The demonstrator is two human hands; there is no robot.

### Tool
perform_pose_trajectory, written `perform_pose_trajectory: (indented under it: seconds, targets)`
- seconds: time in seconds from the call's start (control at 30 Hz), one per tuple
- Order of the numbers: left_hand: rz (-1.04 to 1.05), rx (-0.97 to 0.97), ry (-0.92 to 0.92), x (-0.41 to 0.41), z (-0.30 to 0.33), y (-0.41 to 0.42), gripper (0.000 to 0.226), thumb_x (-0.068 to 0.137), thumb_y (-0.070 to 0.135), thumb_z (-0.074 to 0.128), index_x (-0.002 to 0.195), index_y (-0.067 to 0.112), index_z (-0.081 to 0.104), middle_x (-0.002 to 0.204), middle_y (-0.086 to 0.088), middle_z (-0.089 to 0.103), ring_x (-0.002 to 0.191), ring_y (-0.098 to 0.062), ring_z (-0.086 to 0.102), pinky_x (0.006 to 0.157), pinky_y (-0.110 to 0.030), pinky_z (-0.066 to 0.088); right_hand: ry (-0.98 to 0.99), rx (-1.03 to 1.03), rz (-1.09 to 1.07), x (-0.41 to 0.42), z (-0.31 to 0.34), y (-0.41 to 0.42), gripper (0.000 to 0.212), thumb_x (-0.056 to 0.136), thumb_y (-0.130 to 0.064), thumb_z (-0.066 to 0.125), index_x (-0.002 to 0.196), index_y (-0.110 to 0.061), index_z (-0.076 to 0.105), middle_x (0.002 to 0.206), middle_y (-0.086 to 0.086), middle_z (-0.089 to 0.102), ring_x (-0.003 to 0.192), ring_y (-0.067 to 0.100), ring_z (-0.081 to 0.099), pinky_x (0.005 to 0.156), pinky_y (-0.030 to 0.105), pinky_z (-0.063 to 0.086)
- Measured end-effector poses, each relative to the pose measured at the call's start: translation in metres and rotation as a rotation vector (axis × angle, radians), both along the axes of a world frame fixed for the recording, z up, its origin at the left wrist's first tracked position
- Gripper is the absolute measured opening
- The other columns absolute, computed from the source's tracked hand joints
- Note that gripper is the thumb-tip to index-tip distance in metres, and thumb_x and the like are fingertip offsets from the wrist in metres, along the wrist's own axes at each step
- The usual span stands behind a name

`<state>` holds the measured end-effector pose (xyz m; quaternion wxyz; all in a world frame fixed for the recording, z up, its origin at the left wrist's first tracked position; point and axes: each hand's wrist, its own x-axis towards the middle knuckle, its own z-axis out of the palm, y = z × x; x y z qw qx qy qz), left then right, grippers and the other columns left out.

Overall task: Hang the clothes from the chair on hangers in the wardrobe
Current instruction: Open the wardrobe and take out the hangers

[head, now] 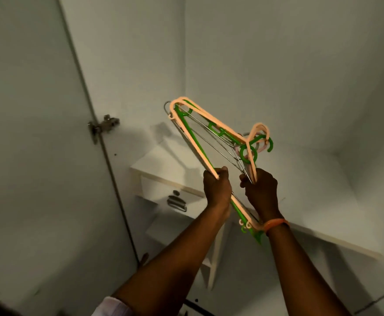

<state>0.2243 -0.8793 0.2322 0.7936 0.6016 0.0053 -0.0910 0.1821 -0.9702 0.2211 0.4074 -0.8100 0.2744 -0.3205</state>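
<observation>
Both hands were up inside the white wardrobe [277, 65]: left hand [217, 190] and right hand [260, 190] clenched the tangled bunch of orange, green and wire hangers [209, 131] (probably five-ish). I'd have peeled one free slowly, hooks snag.

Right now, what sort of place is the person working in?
Most likely the inside of a white wardrobe: an open door on a metal hinge, a built-in drawer unit, and both hands holding a bunch of hangers.
</observation>
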Motion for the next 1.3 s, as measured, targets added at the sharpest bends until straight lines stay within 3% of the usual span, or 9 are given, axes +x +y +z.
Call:
perform_pose_trajectory:
  seconds: [0.13,0.23,0.4,0.53,0.67,0.83,1.0,1.17,1.3]
  targets:
    - [-0.009,0.118,-0.163,-0.046,-0.001,0.065,0.014,0.094,0.025,0.063,0.09,0.021,0.05,0.084,-0.001,0.06,0.07,-0.008,0.061,0.065,-0.019,0.051,-0.138,0.162,0.056,-0.038,-0.012,0.071,0.012,0.093,-0.006,0.064,0.082,-0.004,0.067,0.066,0.007,0.067,0.05,0.011,0.063,0.053,0.028,0.054]
    - [-0.072,0.18,-0.24,-0.088,-0.005,0.108,0.02,0.09,0.035,0.064,0.098,0.022,0.052,0.093,-0.005,0.067,0.085,-0.016,0.069,0.079,-0.035,0.059,-0.224,0.194,0.09,-0.075,-0.025,0.123,0.012,0.093,-0.001,0.061,0.082,-0.002,0.064,0.065,0.002,0.062,0.051,-0.003,0.059,0.049,0.01,0.044]
    - [-0.183,0.228,-0.398,-0.153,-0.011,0.183,0.026,0.096,0.02,0.063,0.113,0.005,0.052,0.098,-0.006,0.063,0.087,-0.01,0.062,0.066,-0.005,0.046,-0.327,0.334,0.131,-0.126,-0.055,0.19,0.019,0.094,-0.002,0.063,0.093,-0.02,0.071,0.086,0.0,0.072,0.082,0.014,0.07,0.074,0.031,0.057]
    - [-0.179,0.259,-0.452,-0.189,-0.021,0.23,0.028,0.096,0.018,0.062,0.12,0.008,0.052,0.112,-0.012,0.067,0.104,-0.018,0.065,0.076,-0.008,0.049,-0.354,0.297,0.202,-0.155,-0.058,0.232,0.029,0.094,0.002,0.061,0.101,-0.025,0.068,0.089,-0.012,0.073,0.087,0.002,0.069,0.076,0.02,0.056]
    - [-0.095,0.239,-0.514,-0.215,-0.022,0.279,0.014,0.099,0.02,0.059,0.105,0.012,0.05,0.09,-0.003,0.066,0.079,0.002,0.061,0.066,-0.004,0.042,-0.358,0.222,0.232,-0.168,-0.064,0.265,0.018,0.093,-0.001,0.064,0.099,-0.017,0.069,0.091,0.002,0.072,0.085,0.005,0.068,0.077,0.034,0.057]
    - [-0.02,0.213,-0.513,-0.244,-0.027,0.331,0.012,0.101,0.02,0.055,0.096,0.012,0.048,0.073,0.027,0.057,0.072,0.006,0.059,0.064,-0.011,0.044,-0.379,0.171,0.329,-0.182,-0.064,0.314,0.012,0.095,-0.013,0.063,0.097,-0.002,0.066,0.086,0.009,0.068,0.081,0.008,0.065,0.071,0.013,0.05]
    - [0.177,0.21,-0.505,-0.262,-0.037,0.38,0.015,0.098,0.01,0.058,0.09,0.019,0.048,0.078,0.009,0.058,0.073,-0.003,0.06,0.069,-0.02,0.049,-0.343,0.22,0.367,-0.196,-0.056,0.37,0.002,0.095,-0.003,0.063,0.093,-0.005,0.062,0.073,-0.01,0.062,0.065,-0.011,0.061,0.06,0.004,0.042]
    - [0.406,0.213,-0.403,-0.278,-0.05,0.445,0.007,0.099,0.012,0.057,0.096,0.016,0.052,0.078,-0.002,0.062,0.069,-0.016,0.067,0.066,-0.025,0.054,-0.228,0.145,0.476,-0.198,-0.065,0.434,0.005,0.096,-0.019,0.063,0.096,-0.013,0.064,0.07,-0.003,0.067,0.062,0.005,0.064,0.062,0.019,0.048]
    - [0.576,0.221,-0.352,-0.286,-0.06,0.52,0.005,0.1,0.019,0.057,0.098,0.023,0.057,0.078,-0.001,0.066,0.076,-0.02,0.071,0.071,-0.034,0.059,-0.181,-0.04,0.572,-0.193,-0.073,0.503,0.019,0.092,-0.019,0.068,0.108,-0.01,0.064,0.086,0.013,0.069,0.069,0.017,0.064,0.064,0.012,0.05]
